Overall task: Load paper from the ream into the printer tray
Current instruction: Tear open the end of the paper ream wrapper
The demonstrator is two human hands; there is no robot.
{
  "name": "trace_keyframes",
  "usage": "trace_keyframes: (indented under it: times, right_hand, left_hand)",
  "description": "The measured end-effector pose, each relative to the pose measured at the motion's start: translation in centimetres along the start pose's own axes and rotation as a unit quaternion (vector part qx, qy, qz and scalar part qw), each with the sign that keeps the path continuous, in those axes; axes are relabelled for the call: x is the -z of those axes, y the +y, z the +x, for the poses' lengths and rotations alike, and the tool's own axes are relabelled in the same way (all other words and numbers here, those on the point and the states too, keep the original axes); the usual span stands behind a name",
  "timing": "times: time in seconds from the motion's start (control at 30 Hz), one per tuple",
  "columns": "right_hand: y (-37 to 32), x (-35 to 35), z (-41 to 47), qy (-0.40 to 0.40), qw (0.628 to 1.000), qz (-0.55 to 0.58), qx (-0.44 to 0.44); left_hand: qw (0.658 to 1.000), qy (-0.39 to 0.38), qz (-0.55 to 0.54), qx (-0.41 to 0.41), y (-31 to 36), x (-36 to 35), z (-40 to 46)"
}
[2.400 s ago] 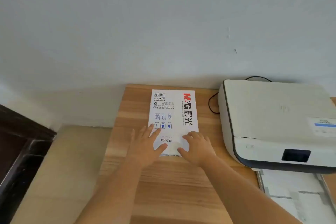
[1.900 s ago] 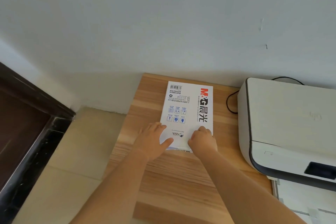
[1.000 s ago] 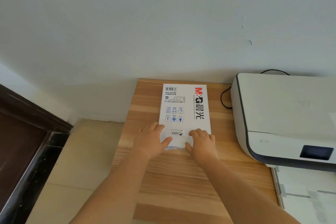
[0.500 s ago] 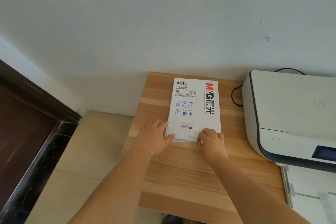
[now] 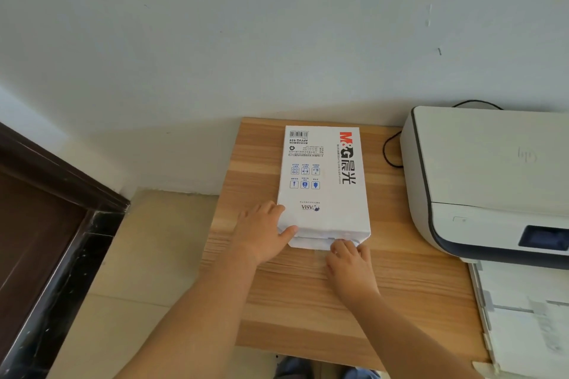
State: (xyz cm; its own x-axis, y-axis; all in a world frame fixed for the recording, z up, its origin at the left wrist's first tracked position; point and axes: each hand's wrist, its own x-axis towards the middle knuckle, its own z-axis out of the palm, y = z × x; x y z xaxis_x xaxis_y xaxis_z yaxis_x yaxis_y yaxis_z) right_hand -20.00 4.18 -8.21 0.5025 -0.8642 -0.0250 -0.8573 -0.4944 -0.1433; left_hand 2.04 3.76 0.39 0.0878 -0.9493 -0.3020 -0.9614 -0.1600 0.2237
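Observation:
The white ream of paper [image 5: 326, 181] lies flat on the wooden table [image 5: 308, 301], its short end toward me. My left hand [image 5: 261, 234] grips the ream's near left corner, thumb on the end face. My right hand [image 5: 349, 258] has its fingertips at the wrapper flap on the near end, which stands slightly apart from the pack. The white printer [image 5: 486, 175] stands to the right, and its pulled-out paper tray [image 5: 523, 317] reaches toward me at the lower right.
A black cable [image 5: 389, 150] loops between the ream and the printer, near the wall. The table's left edge drops to a beige floor [image 5: 132, 271], with a dark wooden door frame [image 5: 46, 224] further left.
My hands slid back from the top of the ream to its near end. The wrapper flap there has come partly loose under my right fingers. The ream has stayed in place.

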Motion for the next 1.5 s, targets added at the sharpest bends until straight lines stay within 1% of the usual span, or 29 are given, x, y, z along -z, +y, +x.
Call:
trace_keyframes:
  times: [0.1,0.3,0.43,0.5,0.57,0.63,0.67,0.73,0.8,0.9,1.0,1.2,1.4,1.5]
  right_hand:
    - [0.3,-0.3,-1.0,-0.011,1.0,-0.007,0.004]
    - [1.1,0.1,-3.5,0.045,0.998,0.024,0.036]
    - [2.1,0.9,-4.9,0.052,0.998,0.029,0.035]
    - [2.7,1.5,-4.6,0.056,0.997,0.055,0.006]
    - [3.1,2.3,-3.3,0.066,0.992,0.092,-0.054]
    - [3.4,3.4,-1.3,0.067,0.986,0.103,-0.111]
    - [3.5,3.8,-0.3,0.052,0.984,0.1,-0.137]
    - [3.8,4.4,1.3,-0.013,0.98,0.095,-0.174]
    - [3.9,4.4,2.5,-0.057,0.978,0.081,-0.183]
    - [3.9,3.9,3.4,-0.074,0.98,0.052,-0.177]
    - [4.0,3.1,3.6,-0.075,0.983,0.027,-0.167]
    - [4.8,2.4,3.1,-0.054,0.982,0.003,-0.179]
    - [5.1,2.4,1.9,-0.06,0.972,0.037,-0.223]
    - [5.4,2.4,1.4,-0.05,0.969,0.058,-0.233]
  left_hand:
    - [1.0,-0.004,-0.001,-0.001,0.0,-0.2,0.0]
    - [1.0,0.0,0.01,-0.011,0.5,-0.4,0.6]
    - [1.0,0.014,0.016,-0.023,1.3,-0.4,1.1]
    - [0.999,0.015,0.015,-0.032,1.8,-0.5,1.3]
    - [0.999,0.016,0.015,-0.037,2.3,-0.5,1.4]
    - [0.999,0.018,0.019,-0.038,2.5,-0.5,1.5]
    - [0.999,0.019,0.022,-0.039,2.5,-0.5,1.5]
    - [0.999,0.021,0.021,-0.039,2.4,-0.5,1.4]
    - [0.999,0.022,0.017,-0.037,2.3,-0.4,1.3]
    - [0.999,0.021,0.015,-0.028,1.9,-0.4,0.9]
    - [1.0,0.02,0.011,-0.014,1.4,-0.5,0.7]
    - [1.0,0.017,0.012,0.002,0.9,-1.2,0.1]
    - [1.0,0.015,0.022,-0.008,1.8,-2.0,-0.1]
    - [1.0,0.015,0.019,-0.017,2.7,-2.1,0.3]
